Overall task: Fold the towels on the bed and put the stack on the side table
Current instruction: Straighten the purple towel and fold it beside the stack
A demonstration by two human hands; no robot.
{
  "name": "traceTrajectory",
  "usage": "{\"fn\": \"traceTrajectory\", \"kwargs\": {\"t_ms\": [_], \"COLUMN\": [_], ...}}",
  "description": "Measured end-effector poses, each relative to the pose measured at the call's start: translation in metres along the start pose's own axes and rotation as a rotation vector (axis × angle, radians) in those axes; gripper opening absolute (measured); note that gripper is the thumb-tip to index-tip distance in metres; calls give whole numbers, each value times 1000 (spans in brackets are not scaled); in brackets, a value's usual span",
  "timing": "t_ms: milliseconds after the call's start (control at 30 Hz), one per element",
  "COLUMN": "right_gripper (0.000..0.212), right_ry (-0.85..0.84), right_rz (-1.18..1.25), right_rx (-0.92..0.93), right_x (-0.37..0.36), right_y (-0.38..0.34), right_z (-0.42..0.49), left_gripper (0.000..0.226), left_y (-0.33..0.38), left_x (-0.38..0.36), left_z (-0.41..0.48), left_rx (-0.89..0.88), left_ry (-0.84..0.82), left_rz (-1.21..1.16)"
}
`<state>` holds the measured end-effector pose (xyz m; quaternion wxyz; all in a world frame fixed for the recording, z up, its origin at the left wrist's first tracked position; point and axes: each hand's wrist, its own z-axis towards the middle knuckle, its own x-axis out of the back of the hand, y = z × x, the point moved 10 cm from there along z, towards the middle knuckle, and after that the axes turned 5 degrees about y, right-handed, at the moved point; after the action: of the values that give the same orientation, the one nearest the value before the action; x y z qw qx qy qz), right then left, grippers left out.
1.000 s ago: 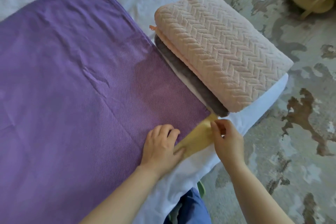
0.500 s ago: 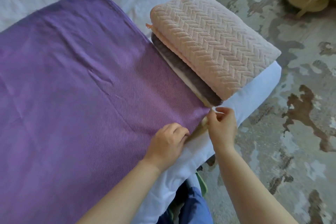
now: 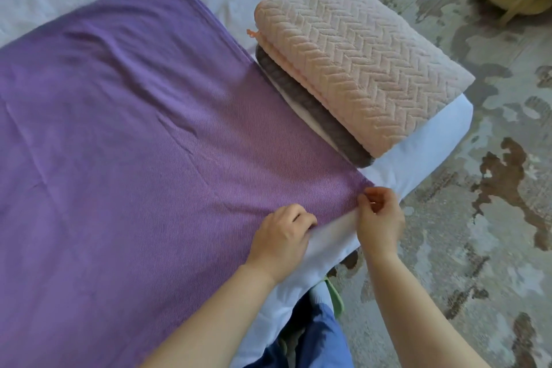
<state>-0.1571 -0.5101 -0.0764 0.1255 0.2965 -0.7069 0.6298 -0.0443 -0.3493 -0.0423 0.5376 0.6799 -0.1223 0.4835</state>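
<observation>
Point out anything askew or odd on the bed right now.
Little stands out. The purple towel lies spread but creased, with diagonal wrinkles. In the folded stack, the pink towel sits offset, leaving the grey towel jutting out beneath. Both hands pinch the purple towel's near corner.

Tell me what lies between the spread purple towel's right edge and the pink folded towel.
In the head view, a folded grey towel sits there, under the pink folded towel and beside the purple towel, with a pale layer at its edge.

light: soft daylight, even | shadows: faint | glare: none | focus: slightly soft | edges: wide-angle bending
</observation>
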Motion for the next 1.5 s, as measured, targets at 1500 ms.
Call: {"fn": "traceTrajectory", "kwargs": {"t_ms": [1500], "right_gripper": [22], "right_ry": [-1157], "right_rz": [-702], "right_rx": [1314], "right_x": [-196], "right_y": [-52], "right_z": [-406], "left_gripper": [13], "left_y": [-163], "left_x": [152], "left_z": [-426], "left_rx": [712], "left_ry": [449], "left_rz": [155]}}
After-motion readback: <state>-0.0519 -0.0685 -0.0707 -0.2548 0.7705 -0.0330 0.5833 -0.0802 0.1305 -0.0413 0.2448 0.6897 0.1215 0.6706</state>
